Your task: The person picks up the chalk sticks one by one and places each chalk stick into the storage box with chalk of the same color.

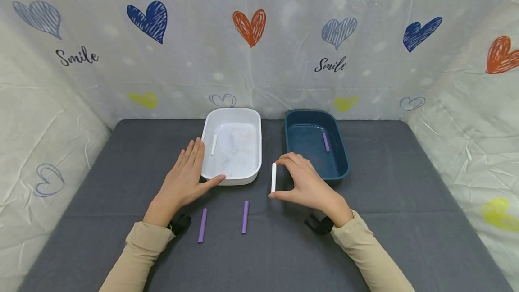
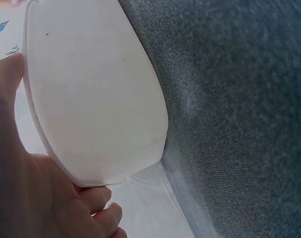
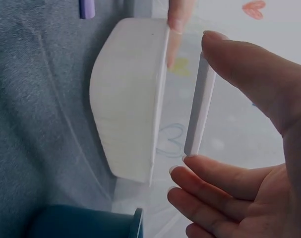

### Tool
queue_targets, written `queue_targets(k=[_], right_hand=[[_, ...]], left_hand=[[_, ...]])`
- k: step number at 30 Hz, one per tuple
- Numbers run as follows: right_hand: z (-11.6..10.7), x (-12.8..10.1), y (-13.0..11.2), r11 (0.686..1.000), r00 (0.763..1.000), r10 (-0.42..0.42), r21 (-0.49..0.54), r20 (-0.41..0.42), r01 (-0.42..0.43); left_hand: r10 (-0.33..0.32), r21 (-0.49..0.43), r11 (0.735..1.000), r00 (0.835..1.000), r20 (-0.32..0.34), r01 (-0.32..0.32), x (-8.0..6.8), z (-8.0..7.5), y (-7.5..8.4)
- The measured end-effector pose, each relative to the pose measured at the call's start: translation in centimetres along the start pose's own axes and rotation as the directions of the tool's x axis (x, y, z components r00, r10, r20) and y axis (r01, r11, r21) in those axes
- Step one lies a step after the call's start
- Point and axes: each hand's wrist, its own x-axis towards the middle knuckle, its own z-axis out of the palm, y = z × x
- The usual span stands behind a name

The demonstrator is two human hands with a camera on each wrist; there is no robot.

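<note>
White chalk stick (image 1: 273, 177) pinched endwise by right hand (image 1: 308, 186); left hand (image 1: 184, 179) rests flat against white tray (image 1: 233, 148).

Soft, even light is falling from above, and the head view is staying bright and sharp. Only faint shadows are lying under the white tray (image 1: 233, 148) and just in front of it, beneath the right hand (image 1: 306, 184). The backdrop's straight edges are bowing outward far to either side of the tray, showing wide-lens distortion. In the left wrist view the tray's wall (image 2: 90, 94) is glowing nearly overexposed, and the palm beside it is blurring. In the right wrist view the thumb nearest the tray is looking soft, while the background beyond is washing out pale.
</note>
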Motion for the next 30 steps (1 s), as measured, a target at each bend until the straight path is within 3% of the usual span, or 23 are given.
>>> queue_targets(k=[30], right_hand=[[0.6, 7.6, -1.2, 0.997, 0.999, 0.015, 0.069, 0.046, -0.018]], left_hand=[[-0.007, 0.003, 1.0, 1.0, 0.001, 0.007, 0.2, 0.3, -0.1]])
